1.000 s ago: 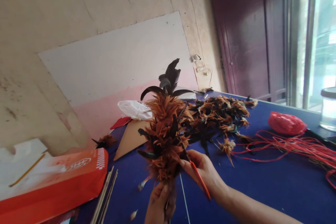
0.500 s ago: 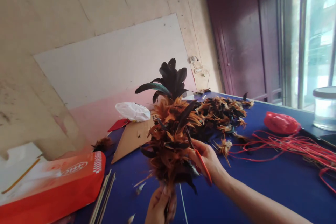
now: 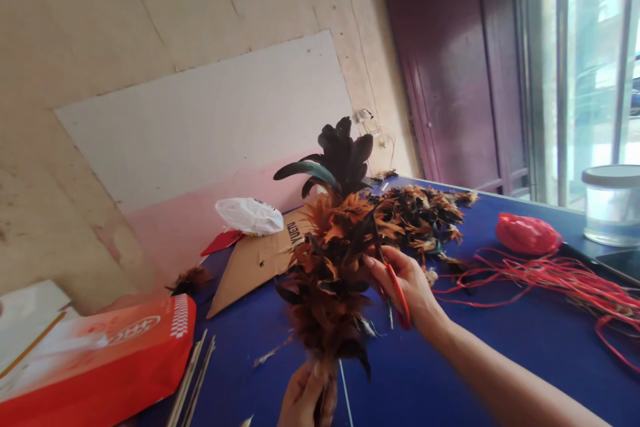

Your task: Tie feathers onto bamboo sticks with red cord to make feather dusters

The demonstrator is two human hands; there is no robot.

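Note:
A feather duster (image 3: 335,267) of orange-brown and black feathers stands upright over the blue table (image 3: 500,360). Dark plumes top it. My left hand (image 3: 306,397) is closed round its stem at the bottom edge of the view. My right hand (image 3: 407,287) grips red-handled scissors (image 3: 397,293), their blades reaching up into the feathers on the duster's right side.
A heap of loose feathers (image 3: 425,213) lies behind the duster. Red plastic strings (image 3: 555,280) and a red bag (image 3: 527,235) lie to the right, a lidded jar (image 3: 611,203) farther right. On the left are cardboard (image 3: 255,263), a white bag (image 3: 250,215), an orange-red packet (image 3: 100,360) and thin sticks (image 3: 193,383).
The duster has been turned in my left hand, and its black top now leans right. My right hand with the scissors has risen higher along the feathers. The view shifted slightly right.

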